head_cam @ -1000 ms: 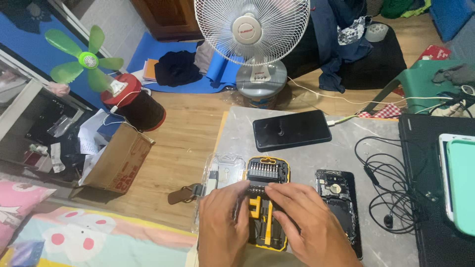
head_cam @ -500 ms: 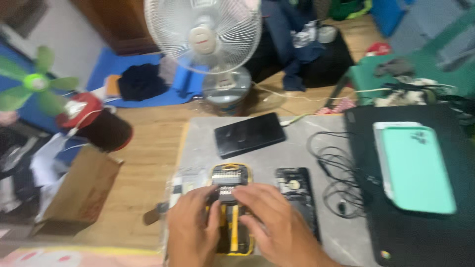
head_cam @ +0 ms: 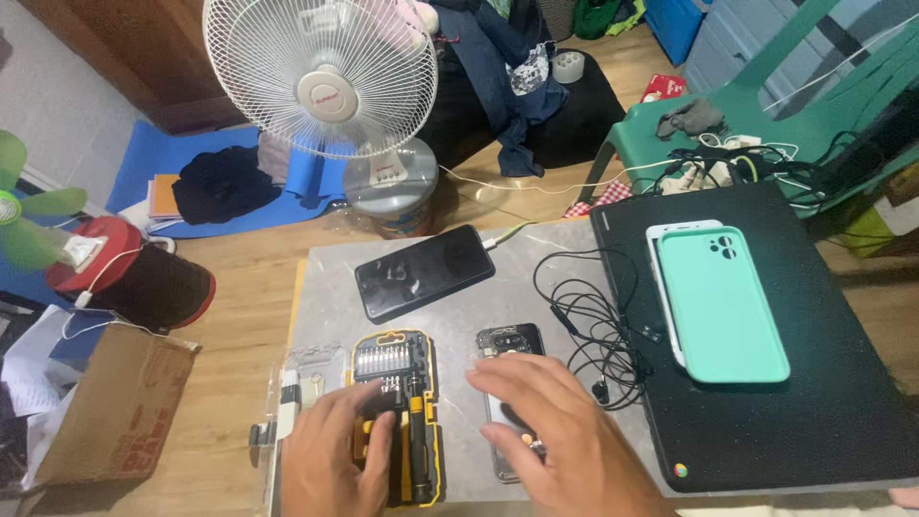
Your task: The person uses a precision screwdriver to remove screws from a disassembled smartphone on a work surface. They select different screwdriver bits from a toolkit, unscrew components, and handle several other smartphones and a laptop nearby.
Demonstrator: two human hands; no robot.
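Left hand (head_cam: 330, 455) lies flat and open on the yellow bit case (head_cam: 395, 414), long axis near-to-far; right hand (head_cam: 555, 436) rests open on the opened phone (head_cam: 512, 383), just right, gripping nothing.

One head-worn view, steeply down and forward, close over the grey table (head_cam: 536, 258).

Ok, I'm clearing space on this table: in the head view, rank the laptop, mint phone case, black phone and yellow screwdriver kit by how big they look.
1. laptop
2. mint phone case
3. black phone and yellow screwdriver kit look alike; the left hand covers part of the kit.
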